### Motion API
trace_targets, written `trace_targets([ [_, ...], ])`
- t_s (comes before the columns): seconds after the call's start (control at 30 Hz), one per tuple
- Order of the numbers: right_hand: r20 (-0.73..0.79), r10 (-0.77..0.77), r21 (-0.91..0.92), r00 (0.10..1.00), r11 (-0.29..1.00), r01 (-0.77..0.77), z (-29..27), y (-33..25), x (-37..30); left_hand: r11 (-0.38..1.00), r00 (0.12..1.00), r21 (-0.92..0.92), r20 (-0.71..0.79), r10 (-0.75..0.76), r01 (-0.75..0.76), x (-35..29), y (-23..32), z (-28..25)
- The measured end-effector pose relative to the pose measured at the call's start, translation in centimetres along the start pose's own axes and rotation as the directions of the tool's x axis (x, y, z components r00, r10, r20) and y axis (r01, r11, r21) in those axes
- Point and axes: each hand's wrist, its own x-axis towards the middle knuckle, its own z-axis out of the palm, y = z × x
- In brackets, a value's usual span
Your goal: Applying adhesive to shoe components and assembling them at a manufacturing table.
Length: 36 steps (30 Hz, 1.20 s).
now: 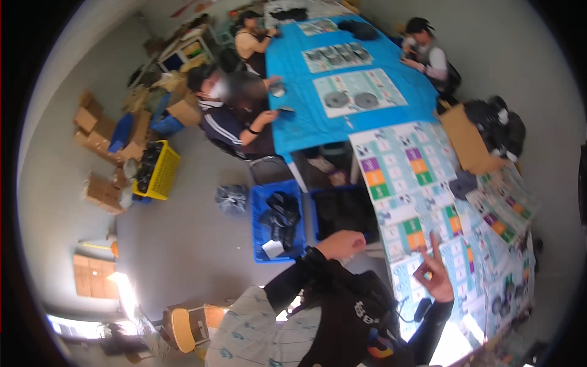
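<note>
My left hand (341,245) is closed, in front of my body, above the near edge of a dark-filled blue crate (312,214). Whatever its fingers may hold is hidden. My right hand (435,276) is over the table covered with printed sheets (391,214), its fingers stretched out and apart, nothing visible in them. Left of that crate, on the floor, a blue basket (257,235) holds black bagged items and a white card. A small grey cloth-like piece (463,185) lies on the sheets beyond my right hand.
Three people sit at the blue-covered table (299,92) ahead. Grey discs (366,100) lie on a sheet there. At right stands a cardboard box (465,137) with black bundles. Left are a yellow basket (165,171), cartons (101,192) and a clear bag (232,200).
</note>
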Motion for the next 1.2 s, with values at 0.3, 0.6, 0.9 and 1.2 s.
trace_targets([
  [0.3, 0.664, -0.276, -0.084, 0.695, 0.896, 0.436, 9.7, -11.9, 13.5, 0.993, 0.998, -0.114, 0.067, 0.021, -0.013, 2.2, 3.0, 4.9],
  [0.6, 0.463, 0.45, 0.682, 0.764, 0.371, -0.631, 4.9, 4.7, 8.3, 0.994, 0.995, -0.055, -0.029, -0.093, 0.091, -1.6, -2.3, 0.0],
  [0.9, 0.048, 0.637, -0.015, 0.769, 0.77, -0.637, 4.9, 6.8, 4.3, 0.966, 0.981, -0.175, -0.017, -0.195, 0.189, -2.2, -2.4, -1.4],
  [1.2, 0.05, 0.682, 0.188, 0.73, 0.712, -0.677, 4.9, 8.5, 2.2, 0.974, 0.988, -0.167, -0.002, -0.153, 0.151, -1.1, -2.1, -0.7],
])
